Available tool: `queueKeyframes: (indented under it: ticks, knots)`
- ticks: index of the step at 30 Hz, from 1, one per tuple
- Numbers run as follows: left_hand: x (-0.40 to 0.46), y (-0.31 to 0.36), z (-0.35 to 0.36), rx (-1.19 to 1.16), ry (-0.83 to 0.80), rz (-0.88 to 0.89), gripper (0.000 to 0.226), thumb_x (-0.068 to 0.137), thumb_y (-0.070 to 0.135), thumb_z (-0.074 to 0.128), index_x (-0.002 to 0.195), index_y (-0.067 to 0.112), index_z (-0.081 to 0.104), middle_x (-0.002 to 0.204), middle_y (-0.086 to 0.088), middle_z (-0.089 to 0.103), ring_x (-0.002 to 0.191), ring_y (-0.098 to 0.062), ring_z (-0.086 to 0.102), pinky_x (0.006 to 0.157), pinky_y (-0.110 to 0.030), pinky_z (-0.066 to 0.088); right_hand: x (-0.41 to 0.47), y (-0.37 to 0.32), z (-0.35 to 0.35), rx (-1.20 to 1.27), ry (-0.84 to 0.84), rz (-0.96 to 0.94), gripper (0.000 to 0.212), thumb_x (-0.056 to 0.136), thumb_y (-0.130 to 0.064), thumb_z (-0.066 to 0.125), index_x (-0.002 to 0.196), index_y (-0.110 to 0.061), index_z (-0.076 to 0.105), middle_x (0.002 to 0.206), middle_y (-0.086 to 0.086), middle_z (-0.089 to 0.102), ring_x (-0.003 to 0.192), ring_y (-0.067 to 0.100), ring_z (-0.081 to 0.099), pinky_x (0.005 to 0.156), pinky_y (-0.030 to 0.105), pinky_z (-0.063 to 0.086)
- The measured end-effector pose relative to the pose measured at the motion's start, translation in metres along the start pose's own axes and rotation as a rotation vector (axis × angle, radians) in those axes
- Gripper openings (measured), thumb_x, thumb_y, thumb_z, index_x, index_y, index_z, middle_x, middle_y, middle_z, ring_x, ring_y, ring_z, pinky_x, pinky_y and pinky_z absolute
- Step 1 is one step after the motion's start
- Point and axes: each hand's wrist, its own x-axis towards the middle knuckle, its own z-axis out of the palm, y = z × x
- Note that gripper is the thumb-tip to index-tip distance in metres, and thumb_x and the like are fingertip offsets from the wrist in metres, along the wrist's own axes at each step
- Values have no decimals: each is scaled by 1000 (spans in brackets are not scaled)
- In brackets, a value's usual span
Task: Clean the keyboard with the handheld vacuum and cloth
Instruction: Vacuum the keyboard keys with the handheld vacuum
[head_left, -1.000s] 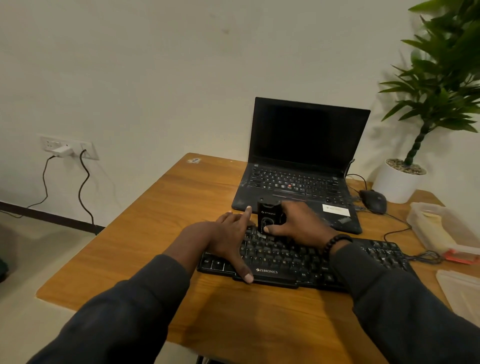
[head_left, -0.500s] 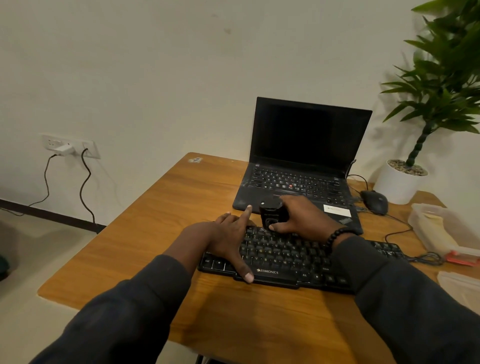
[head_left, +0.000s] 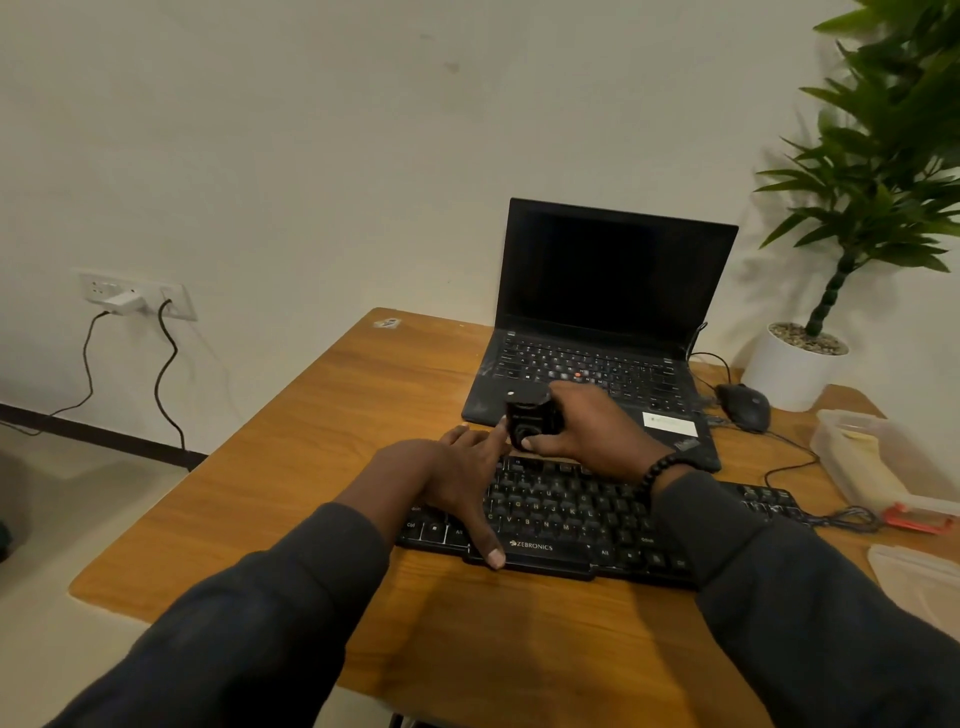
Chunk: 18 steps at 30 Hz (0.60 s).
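the keyboard (head_left: 571, 519) lies flat near the front of the wooden desk (head_left: 322, 441), long side toward us, its back edge close against the open laptop (head_left: 597, 332). we hold the handheld vacuum (head_left: 527, 423), a small dark block, at the keyboard's far edge, over the top row of keys; whether its mouth touches the keys we cannot tell. our right hand (head_left: 597, 436) is curled around it, thumb on its near face. our left hand (head_left: 457, 478) lies spread flat over the keyboard's left part, thumb stretched down to the front edge and forefinger reaching toward the vacuum, pinning the board in place.

we judge this to be the vacuuming step, working the back row. the next move, as we read it, calls for drawing the vacuum sideways along the rows while the left hand holds the board steady and shifts out of the path. no cloth is plainly in view.

room is tight behind, where the laptop's front lip sits just past the vacuum. to the right lie a mouse (head_left: 745, 408) and its cable, clear plastic containers (head_left: 878, 467) and a potted plant (head_left: 810, 358). to the left the desk is bare wood up to its rounded edge.
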Motion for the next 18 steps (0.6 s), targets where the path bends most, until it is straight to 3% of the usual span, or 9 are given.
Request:
queueKeyframes:
  ticks: [3,6,13,15,18]
  knots:
    - [5,8,-3,15,-28,33,150,61,63,84,151,21,-28,166,-6,-8,150,-34,-11,121,-57,7,-14,11,-6,136,-47,71,44,79,-33,78,115,-22,56,104,-12,61,93,3,57,72,14,44]
    - [9,13,2,76,-38,40,148,61,66,82,153,19,-25,166,-7,-7,151,-35,-9,121,-56,7,-24,19,0,118,-127,87,41,79,-35,77,112,-24,55,103,-14,61,92,1,58,72,15,45]
    - [10,12,4,146,-10,-13,141,58,70,81,157,25,-9,165,-2,-2,150,-34,-5,121,-57,11,-19,27,2,-3,95,84,44,80,-32,75,116,-16,56,109,-7,56,103,11,55,82,19,44]
    - [12,12,5,151,-6,-27,141,56,71,81,157,25,-6,164,-2,0,150,-34,-2,121,-57,12,-24,27,-3,120,103,134,48,79,-35,76,119,-18,55,108,-9,59,97,7,56,73,14,44]
    - [15,14,3,180,-13,-28,141,54,71,82,157,24,-3,164,-3,3,150,-35,0,120,-56,14,-32,28,-3,147,-43,150,50,80,-38,75,121,-21,54,103,-14,59,87,0,56,65,13,44]
